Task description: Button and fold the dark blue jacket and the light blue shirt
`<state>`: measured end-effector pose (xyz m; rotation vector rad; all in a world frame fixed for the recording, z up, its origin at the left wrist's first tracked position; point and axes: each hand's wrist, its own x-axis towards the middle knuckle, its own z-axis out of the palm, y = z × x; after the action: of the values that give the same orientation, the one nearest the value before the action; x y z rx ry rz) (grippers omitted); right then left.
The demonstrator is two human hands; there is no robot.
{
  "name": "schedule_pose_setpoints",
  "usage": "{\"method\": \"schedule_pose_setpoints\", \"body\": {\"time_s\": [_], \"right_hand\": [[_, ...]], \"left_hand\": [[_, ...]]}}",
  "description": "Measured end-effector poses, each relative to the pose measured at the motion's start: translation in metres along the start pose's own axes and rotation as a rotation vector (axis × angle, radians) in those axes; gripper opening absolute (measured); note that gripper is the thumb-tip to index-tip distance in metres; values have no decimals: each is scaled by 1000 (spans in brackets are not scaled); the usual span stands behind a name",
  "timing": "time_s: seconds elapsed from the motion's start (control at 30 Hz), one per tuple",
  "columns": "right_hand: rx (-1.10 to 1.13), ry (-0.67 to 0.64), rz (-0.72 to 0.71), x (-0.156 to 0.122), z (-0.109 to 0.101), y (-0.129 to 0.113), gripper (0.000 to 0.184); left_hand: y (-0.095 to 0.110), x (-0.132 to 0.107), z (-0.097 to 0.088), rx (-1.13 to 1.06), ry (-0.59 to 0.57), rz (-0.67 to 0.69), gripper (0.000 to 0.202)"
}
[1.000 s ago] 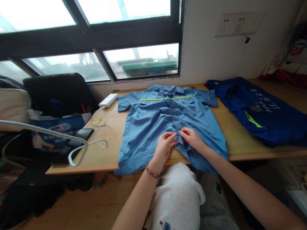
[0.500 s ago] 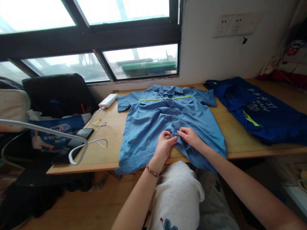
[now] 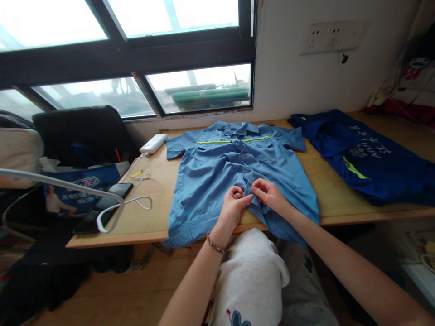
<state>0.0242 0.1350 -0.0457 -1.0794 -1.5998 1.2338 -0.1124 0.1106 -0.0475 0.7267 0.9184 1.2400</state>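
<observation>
A light blue short-sleeved shirt (image 3: 204,190) lies front up, its collar towards the window and its hem over the near table edge. A yellow-green stripe crosses its chest, and buttons run down the middle placket. My left hand (image 3: 234,206), with a braided bracelet at the wrist, pinches the lower placket from the left. Facing it, my right hand (image 3: 268,194) pinches the same part of the placket with thumb and forefinger. The fingertips of both hands nearly meet around a lower button, which they partly hide.
On the wooden table (image 3: 152,222), a dark blue garment (image 3: 380,158) lies at the right. To the left are a white power bank (image 3: 153,144), its white cable (image 3: 149,199) and a black phone (image 3: 117,190). A black chair (image 3: 81,127) stands beyond the left edge.
My right fingers have shifted slightly at the placket, and my left thumb has edged a little to the right. The shirt lies almost the same.
</observation>
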Motion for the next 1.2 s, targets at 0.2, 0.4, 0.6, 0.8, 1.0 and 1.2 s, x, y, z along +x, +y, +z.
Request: {"method": "schedule_pose_setpoints", "body": {"time_s": [0.2,0.4,0.6,0.8,1.0,1.2], "right_hand": [[-136,-60,-40,6,1,9,27],[-251,-56,-57,11,2,19,23],[-187,91,0,-12,-13,-5,27],[-770,217,-190,-110,-45,2,44],[-982,248,-258,-164,-70,33,53],[-901,911,-161,-171,-129,3,43]], "left_hand": [[1,-1,-1,7,0,-9,44],[0,-1,0,-12,-5,0,43],[7,-18,-6,159,-50,107,32],[30,-74,-73,1163,101,567,36],[49,-104,-158,1799,28,641,40],[74,-120,-186,1721,117,640,22]]}}
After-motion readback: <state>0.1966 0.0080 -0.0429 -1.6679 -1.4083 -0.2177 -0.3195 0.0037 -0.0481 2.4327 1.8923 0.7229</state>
